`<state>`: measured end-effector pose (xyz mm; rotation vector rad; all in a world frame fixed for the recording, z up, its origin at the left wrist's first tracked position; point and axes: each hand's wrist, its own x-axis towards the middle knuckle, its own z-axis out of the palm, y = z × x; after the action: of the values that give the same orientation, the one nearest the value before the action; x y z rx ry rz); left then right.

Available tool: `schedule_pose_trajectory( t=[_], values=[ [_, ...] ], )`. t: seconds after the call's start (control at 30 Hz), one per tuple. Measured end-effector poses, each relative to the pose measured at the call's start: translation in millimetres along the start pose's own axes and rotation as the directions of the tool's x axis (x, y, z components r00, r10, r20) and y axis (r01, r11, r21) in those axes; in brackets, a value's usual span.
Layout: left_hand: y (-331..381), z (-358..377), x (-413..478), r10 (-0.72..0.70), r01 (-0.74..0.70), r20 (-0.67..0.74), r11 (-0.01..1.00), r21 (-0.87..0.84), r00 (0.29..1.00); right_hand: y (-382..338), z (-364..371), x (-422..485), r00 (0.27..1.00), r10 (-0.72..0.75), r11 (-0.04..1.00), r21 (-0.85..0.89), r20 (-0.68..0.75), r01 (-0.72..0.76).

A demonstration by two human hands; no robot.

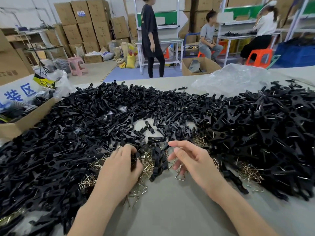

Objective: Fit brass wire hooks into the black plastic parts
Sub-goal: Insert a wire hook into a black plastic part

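Note:
A wide heap of black plastic parts (102,120) covers the grey table from left to right. Loose brass wire hooks (146,160) lie in a tangle at the near edge of the heap, between and under my hands. My left hand (119,166) is curled around a black plastic part (134,160), which shows between thumb and fingers. My right hand (190,159) hovers to the right of it, its fingers bent and pinching a brass wire hook (179,176) that dangles below the fingertips. The parts in the right-hand heap (272,133) show wire ends sticking out.
An open cardboard box (25,116) with bagged goods stands at the table's left edge. Crumpled clear plastic (230,79) lies at the back right. Bare grey table (170,210) stretches in front of me. Beyond the table are three people, stacked cartons, workbenches and plastic stools.

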<state>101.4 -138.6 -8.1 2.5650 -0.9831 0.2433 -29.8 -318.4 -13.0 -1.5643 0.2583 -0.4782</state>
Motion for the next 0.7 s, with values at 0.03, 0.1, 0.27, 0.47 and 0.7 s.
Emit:
schedule_pose_trajectory(
  t=[0.03,0.1,0.27,0.47,0.7],
  values=[
    [2,1,0,0.007,-0.007,-0.006,1.000,-0.020,1.000,0,0,0,1.000,-0.001,1.000,0.000,-0.004,0.001],
    [4,1,-1,0.013,-0.013,-0.025,1.000,-0.025,1.000,-1,0,0,1.000,0.000,1.000,0.006,-0.011,0.001],
    [11,2,-6,0.036,-0.035,-0.042,0.999,0.020,0.998,-2,1,-1,1.000,0.009,1.000,0.012,-0.017,-0.009],
    [11,2,-3,0.061,-0.064,-0.060,0.997,-0.045,0.996,-2,1,-1,1.000,0.011,1.000,-0.002,-0.010,-0.011],
    [17,-3,-6,0.031,-0.133,-0.296,0.934,-0.331,0.955,-5,1,-3,1.000,0.019,1.000,0.016,0.015,-0.019]
  ],
)
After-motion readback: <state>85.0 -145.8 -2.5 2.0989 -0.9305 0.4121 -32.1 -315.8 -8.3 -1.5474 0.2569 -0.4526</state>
